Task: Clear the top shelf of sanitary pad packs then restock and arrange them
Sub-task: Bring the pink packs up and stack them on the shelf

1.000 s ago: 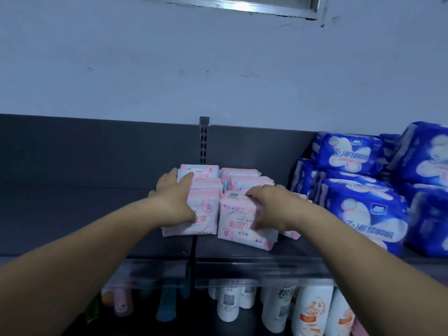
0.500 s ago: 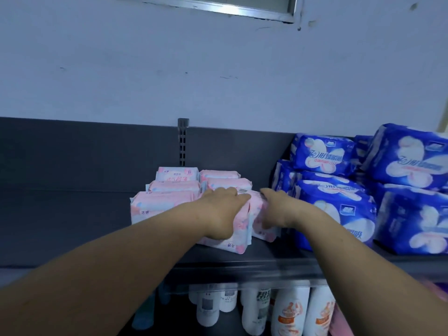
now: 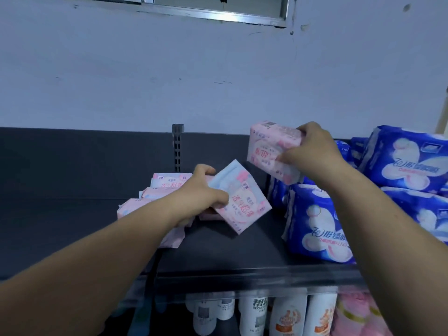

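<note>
Nearest, under the front edge, a row of white bottles (image 3: 288,314) stands on the lower shelf, with pink packaging just right of them. Above them runs the dark top shelf (image 3: 218,258), and both bare forearms reach over its near lip.

The left hand (image 3: 201,192) is at the middle of the shelf. Its fingers and thumb are curled round a tilted pink pack (image 3: 242,202), which is held slantwise, face toward the camera, with its lower corner close above the shelf. To the right and higher, the right hand (image 3: 312,151) grips a raised pink pack (image 3: 269,149) by its right end, fingers over the top and thumb on the front. This pack is well clear of the shelf.

Behind the left hand, more pink packs (image 3: 167,183) lie stacked on the shelf, partly hidden by the wrist. On the right side, blue packs (image 3: 315,221) are piled up, the nearest one upright near the front edge.

Farther back is the dark back panel (image 3: 72,161) with a slotted post (image 3: 177,146), then a pale wall (image 3: 169,81) and a metal window frame (image 3: 213,13) at the top.
</note>
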A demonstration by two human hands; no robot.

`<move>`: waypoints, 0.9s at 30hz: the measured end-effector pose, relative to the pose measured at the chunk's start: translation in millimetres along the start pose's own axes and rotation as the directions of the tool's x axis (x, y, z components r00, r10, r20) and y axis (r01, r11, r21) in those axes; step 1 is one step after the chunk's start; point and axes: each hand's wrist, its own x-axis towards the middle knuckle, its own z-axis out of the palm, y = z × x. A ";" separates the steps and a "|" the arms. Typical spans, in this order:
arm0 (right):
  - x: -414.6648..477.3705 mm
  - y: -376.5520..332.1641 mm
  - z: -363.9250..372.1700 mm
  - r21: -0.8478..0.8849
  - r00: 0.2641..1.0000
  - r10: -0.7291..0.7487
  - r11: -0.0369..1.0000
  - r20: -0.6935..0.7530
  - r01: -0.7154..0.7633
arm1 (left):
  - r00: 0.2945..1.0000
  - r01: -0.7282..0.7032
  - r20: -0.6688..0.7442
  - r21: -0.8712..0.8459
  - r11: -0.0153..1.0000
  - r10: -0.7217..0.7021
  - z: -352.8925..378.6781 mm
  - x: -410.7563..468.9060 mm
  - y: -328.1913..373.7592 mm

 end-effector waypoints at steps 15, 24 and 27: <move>-16.4 -41.0 5.9 -0.192 0.959 -0.276 0.939 0.065 0.284 | 0.989 0.143 -0.149 0.975 0.168 0.022 -58.3 -10.9 -39.7; -75.9 -99.4 47.9 -0.412 0.634 -0.293 0.556 0.716 0.722 | 0.944 0.329 -0.281 0.832 0.447 -0.171 -114.6 -30.0 -63.0; -85.5 -87.0 91.7 -0.483 0.581 -0.196 0.385 0.790 0.786 | 0.961 0.258 -0.269 0.792 0.554 -0.063 -104.3 -26.8 -69.2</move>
